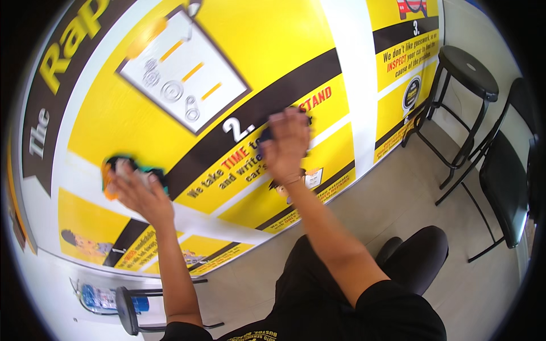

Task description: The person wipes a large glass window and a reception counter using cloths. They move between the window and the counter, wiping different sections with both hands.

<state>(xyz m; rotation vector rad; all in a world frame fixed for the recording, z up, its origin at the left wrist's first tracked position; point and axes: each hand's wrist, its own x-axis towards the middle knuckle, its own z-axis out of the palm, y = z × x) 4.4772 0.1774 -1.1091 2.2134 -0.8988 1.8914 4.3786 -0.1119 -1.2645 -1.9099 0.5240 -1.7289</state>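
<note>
A large yellow, white and black printed wall panel (273, 28) stands before me. Against its left part, my left hand (139, 190) presses a bunched cloth (109, 179) of green, orange and black; the fingers lie over the cloth and are slightly blurred. Further right, near the panel's middle, my right hand (289, 145) presses a dark navy cloth (266, 136) onto the black band and the print below it. The palm and fingers cover most of that cloth, and its edges show around them.
A black round stool (469, 71) and a black folding chair (503, 176) stand at the right by the panel's end. At lower left are another black seat (126, 310) and a blue cylinder (114, 298) near the wall. Grey tiled floor (364, 210) runs along the panel's foot.
</note>
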